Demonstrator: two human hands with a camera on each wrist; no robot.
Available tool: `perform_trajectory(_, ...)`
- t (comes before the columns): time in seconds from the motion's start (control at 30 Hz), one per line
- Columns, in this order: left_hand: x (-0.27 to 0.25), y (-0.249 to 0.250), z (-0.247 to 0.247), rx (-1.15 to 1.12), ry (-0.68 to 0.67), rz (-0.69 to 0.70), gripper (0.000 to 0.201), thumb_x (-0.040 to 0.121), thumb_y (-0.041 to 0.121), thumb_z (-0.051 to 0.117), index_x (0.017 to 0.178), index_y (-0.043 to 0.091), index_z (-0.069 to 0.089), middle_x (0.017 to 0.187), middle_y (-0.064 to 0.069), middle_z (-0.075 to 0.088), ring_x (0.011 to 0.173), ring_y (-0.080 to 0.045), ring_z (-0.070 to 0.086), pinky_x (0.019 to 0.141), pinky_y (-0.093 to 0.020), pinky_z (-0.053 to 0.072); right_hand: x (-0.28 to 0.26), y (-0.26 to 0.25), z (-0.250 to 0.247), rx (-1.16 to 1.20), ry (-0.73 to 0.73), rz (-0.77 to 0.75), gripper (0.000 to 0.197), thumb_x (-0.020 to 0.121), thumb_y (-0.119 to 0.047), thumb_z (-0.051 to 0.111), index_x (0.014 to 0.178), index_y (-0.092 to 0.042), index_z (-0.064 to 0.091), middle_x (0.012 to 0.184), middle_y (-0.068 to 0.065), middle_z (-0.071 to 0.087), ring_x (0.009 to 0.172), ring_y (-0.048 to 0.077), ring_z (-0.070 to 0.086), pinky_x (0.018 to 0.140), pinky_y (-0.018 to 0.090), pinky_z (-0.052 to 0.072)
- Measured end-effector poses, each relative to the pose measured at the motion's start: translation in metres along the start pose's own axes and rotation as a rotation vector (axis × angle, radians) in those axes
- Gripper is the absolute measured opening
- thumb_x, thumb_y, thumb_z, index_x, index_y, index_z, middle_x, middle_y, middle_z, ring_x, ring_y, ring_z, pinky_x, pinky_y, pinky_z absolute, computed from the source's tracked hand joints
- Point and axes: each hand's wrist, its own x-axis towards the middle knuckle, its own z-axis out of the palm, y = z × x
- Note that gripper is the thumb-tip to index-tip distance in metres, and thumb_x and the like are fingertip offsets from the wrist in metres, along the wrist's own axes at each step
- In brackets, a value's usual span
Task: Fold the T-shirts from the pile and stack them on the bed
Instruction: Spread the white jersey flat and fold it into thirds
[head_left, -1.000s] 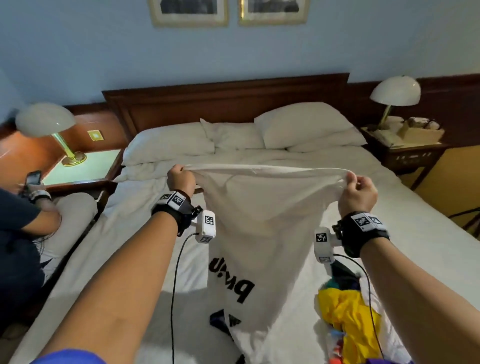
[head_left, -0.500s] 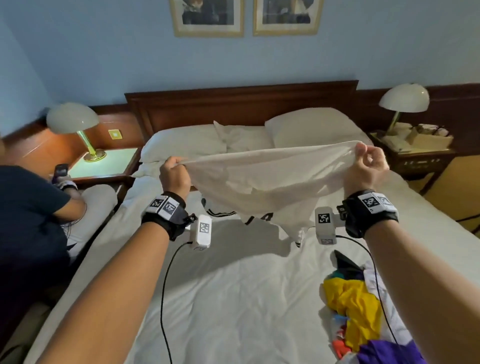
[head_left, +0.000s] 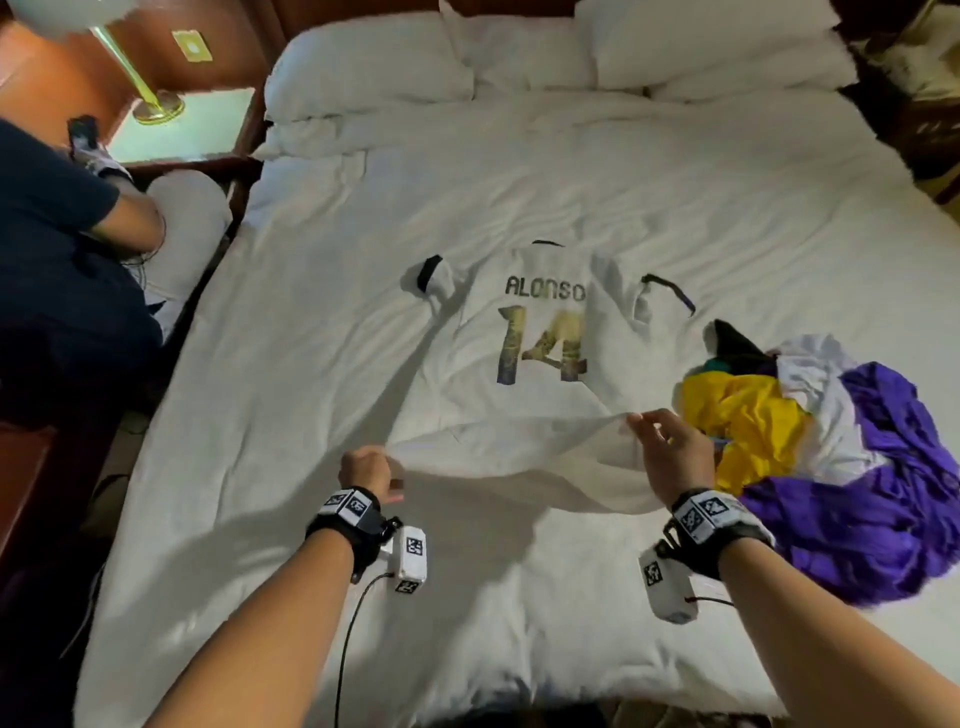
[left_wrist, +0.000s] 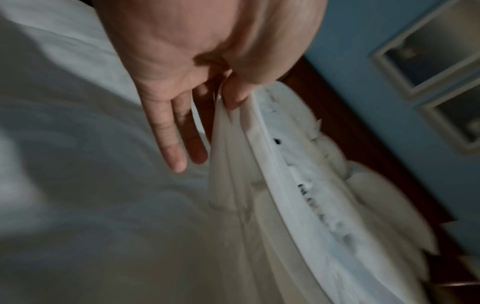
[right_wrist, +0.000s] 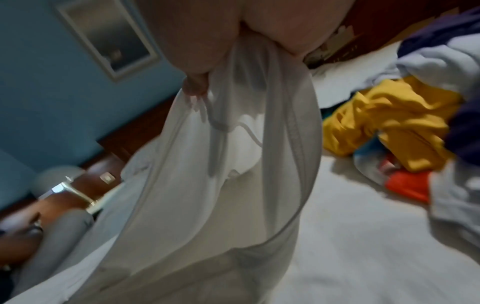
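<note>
The white shirt (head_left: 540, 332) lies flat in the middle of the bed (head_left: 311, 415). The left hand (head_left: 363, 470) and right hand (head_left: 670, 452) each pinch its bottom hem, probably to smooth it before folding.

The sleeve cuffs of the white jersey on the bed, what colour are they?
Black. The head view shows the cuffs of the white jersey best.

Thin matt white cloth jersey (head_left: 540, 332), creased matt cotton bed sheet (head_left: 311, 364) beneath the jersey, glossy brass lamp base (head_left: 156, 106) and polished wood nightstand (head_left: 244, 161) beside the bed sheet
</note>
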Motion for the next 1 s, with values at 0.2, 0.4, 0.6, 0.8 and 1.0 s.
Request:
perform_trajectory(0.2,0.005,-0.075,0.046,0.847,-0.183,0.348,0.062,0.081,0.026,0.063,0.14,0.023,0.047,0.141,-0.009,0.044,0.131,-0.034,0.043,0.106,-0.041,0.041,-0.025,0.058,0.058,-0.136,-0.142,-0.002,0.017,0.092,-0.043,0.068,0.077,-0.035,0.067,0.094,-0.001,0.069,0.089,0.025,0.062,0.083,0.038,0.048)
perform_trajectory(0.4,-0.026,-0.102,0.157,1.186,-0.48,0.755,0.096,0.08,0.073,0.064,0.154,0.027,0.025,0.151,-0.007,0.032,0.137,-0.034,0.033,0.113,-0.05,0.031,-0.036,0.068,0.083,-0.172,-0.09,-0.112,0.019,0.092,-0.046,0.068,0.085,-0.03,0.075,0.082,-0.005,0.064,0.08,0.024,0.065,0.076,0.041,0.051)
perform_trajectory(0.6,-0.024,-0.104,0.19,1.185,-0.37,0.826,0.043,0.096,0.047,0.051,0.132,0.023,0.049,0.132,-0.011,0.05,0.12,-0.037,0.051,0.096,-0.049,0.041,-0.039,0.057,0.069,-0.213,-0.102,-0.197,0.016,0.09,-0.042,0.072,0.087,-0.028,0.078,0.079,-0.006,0.061,0.074,0.021,0.063,0.07,0.037,0.05)
perform_trajectory(0.8,0.004,-0.083,0.153,1.176,-0.195,0.753,0.032,0.093,0.014,0.052,0.124,0.014,0.055,0.116,-0.014,0.063,0.108,-0.04,0.061,0.085,-0.045,0.048,-0.041,0.065,0.044,-0.294,-0.15,-0.297,0.009,0.088,-0.03,0.075,0.095,-0.024,0.079,0.083,-0.003,0.062,0.072,0.024,0.062,0.066,0.033,0.047)
perform_trajectory(1.0,0.053,-0.066,0.059,1.183,0.011,0.663,0.033,0.095,0.007,0.048,0.125,0.013,0.06,0.117,-0.018,0.065,0.106,-0.043,0.064,0.081,-0.049,0.05,-0.038,0.091,0.032,-0.381,-0.333,-0.172,0.041,0.072,0.009,0.055,0.102,-0.009,0.078,0.087,0.002,0.057,0.08,0.03,0.059,0.072,0.027,0.043)
